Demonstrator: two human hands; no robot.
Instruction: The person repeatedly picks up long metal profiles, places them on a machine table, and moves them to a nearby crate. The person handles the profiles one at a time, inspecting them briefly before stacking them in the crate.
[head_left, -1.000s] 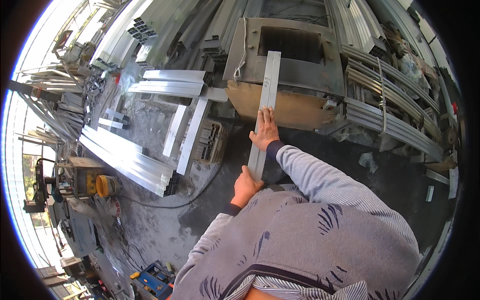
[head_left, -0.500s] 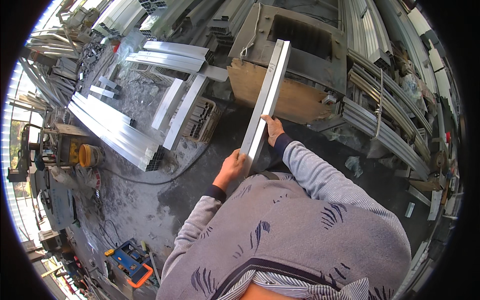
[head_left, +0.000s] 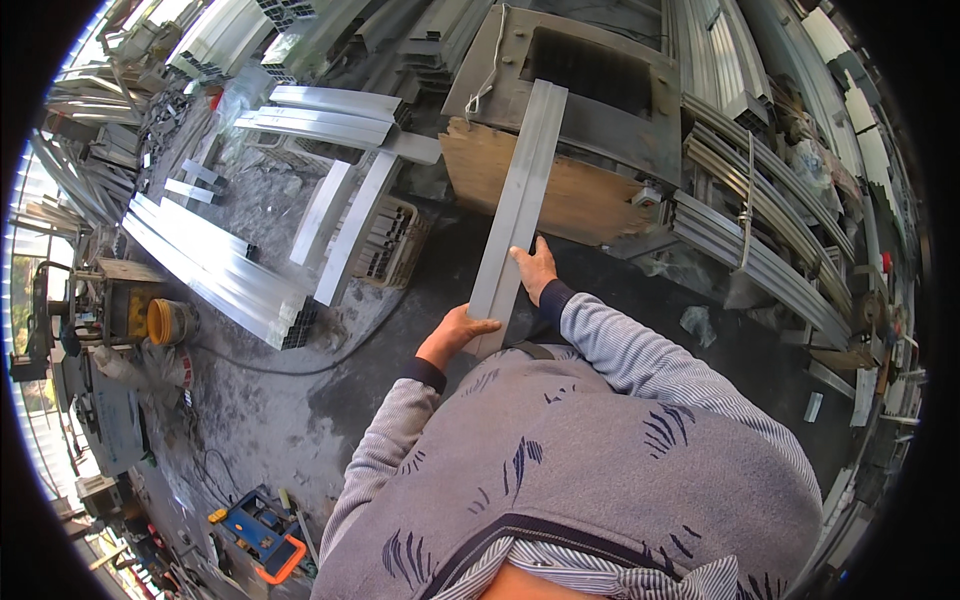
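From here I see the person holding a long silver bar [head_left: 515, 200] up in both hands, its far half across the view of the wooden board [head_left: 595, 208], its near end on the person's side of that board. The left hand [head_left: 455, 335] grasps the near end, thumb over the top face; the right hand [head_left: 537, 270] grips the right edge, closer to the board, its underside fingers hidden. The step looks like steadying or turning the bar; any next move calls for both grips working together, clear of the board.
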